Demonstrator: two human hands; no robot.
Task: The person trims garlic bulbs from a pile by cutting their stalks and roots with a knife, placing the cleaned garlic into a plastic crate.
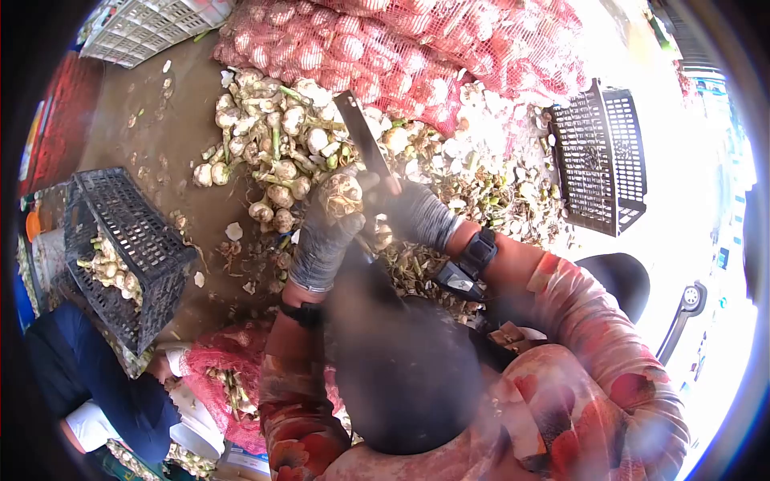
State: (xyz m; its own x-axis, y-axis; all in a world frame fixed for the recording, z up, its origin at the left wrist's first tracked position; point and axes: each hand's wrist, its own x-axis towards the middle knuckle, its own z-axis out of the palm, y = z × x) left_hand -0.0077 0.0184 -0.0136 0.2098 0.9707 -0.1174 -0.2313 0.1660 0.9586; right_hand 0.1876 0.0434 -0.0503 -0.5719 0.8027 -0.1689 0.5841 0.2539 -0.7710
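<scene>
My left hand (321,247), in a grey glove, is closed around a garlic bulb (342,195) with its root side toward me. Just to its right, my right hand (417,215), gloved too, grips a long flat-bladed knife (362,132). The blade points up and away, and its handle is hidden in my fingers. Beyond my hands lies a heap of garlic bulbs (289,132) with stems on. Cut stems and peelings (481,188) cover the ground at the right, partly washed out by glare.
Red mesh sacks of garlic (345,48) lie across the back. A black crate (597,156) stands at the right. Another black crate (132,248) with garlic in it is at the left, beside a person in dark clothing (96,377). A light crate (152,32) sits at the top left.
</scene>
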